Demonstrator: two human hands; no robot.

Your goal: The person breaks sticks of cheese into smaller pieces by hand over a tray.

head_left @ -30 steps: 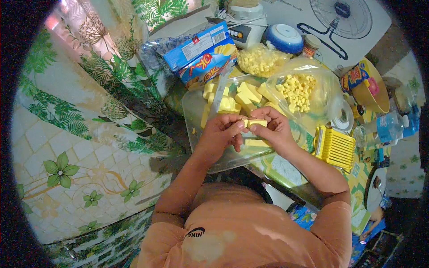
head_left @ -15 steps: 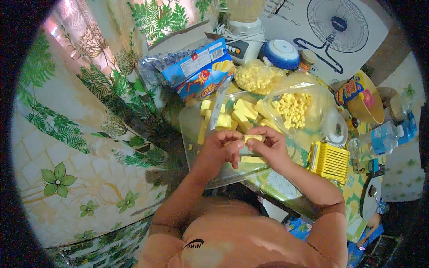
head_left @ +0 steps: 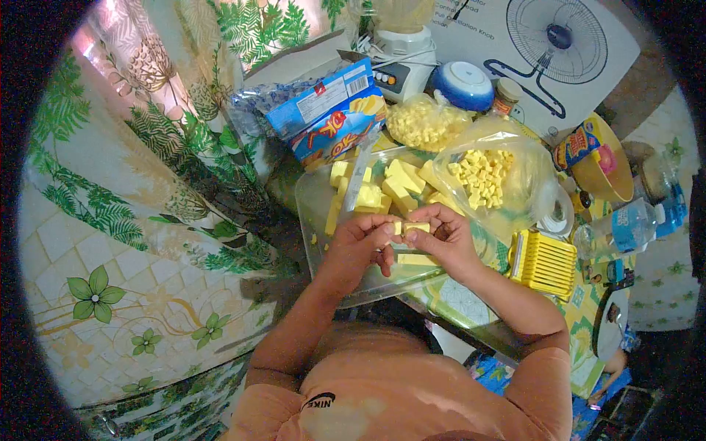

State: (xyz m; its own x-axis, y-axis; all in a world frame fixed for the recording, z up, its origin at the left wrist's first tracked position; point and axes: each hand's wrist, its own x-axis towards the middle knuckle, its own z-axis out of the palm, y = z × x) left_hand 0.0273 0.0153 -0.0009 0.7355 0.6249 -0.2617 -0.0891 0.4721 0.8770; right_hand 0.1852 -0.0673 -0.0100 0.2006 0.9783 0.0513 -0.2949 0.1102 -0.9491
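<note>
My left hand is closed, with a small piece of yellow cheese pinched at its fingertips. A knife points up and away from the same hand, its blade bare and its handle hidden by the fingers. Facing it, my right hand pinches another cheese piece between thumb and fingers. Both hands are over a clear plastic tray. In it lie thick cheese blocks, and a flat cheese strip rests below my hands.
A clear bag of cheese cubes lies open at the tray's right. Behind it are a tied bag of cubes, a blue box, a blue bowl and a blender. A yellow slatted slicer and a bottle stand right.
Between my fingertips, one cheese piece now shows as two, with a narrow gap between the left and right parts. The hands and knife have barely moved.
</note>
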